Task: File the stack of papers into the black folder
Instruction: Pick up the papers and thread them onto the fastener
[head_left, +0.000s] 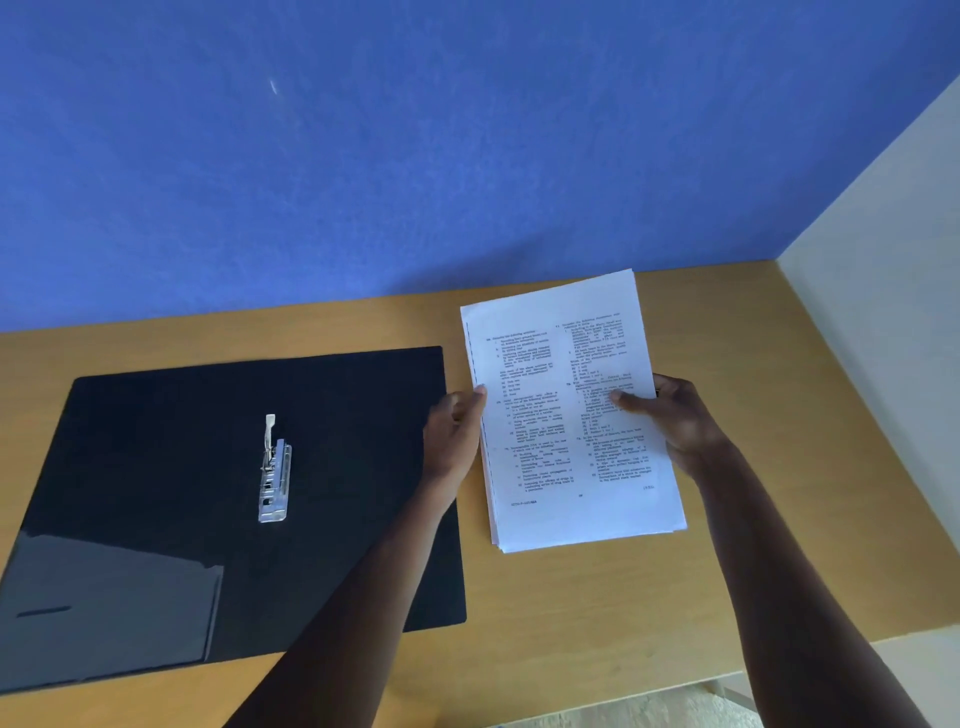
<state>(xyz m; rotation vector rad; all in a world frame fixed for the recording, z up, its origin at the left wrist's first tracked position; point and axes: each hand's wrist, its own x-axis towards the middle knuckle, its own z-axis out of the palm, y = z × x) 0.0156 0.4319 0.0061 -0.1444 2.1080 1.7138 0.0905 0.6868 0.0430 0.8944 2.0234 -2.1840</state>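
Observation:
A stack of printed white papers (550, 457) is lifted slightly above the wooden desk, right of the folder. My left hand (454, 436) grips its left edge, thumb on top. My right hand (675, 415) holds its right edge, thumb pressed on the printed page. The black folder (182, 467) lies open and flat on the left of the desk, with a silver metal clip mechanism (274, 470) in its middle. My left forearm crosses over the folder's right corner.
The wooden desk (571, 623) butts against a blue wall (415, 156) at the back and a pale wall (883, 364) on the right. The folder's inner pocket (109, 608) lies at its lower left. The desk's front edge runs at the lower right.

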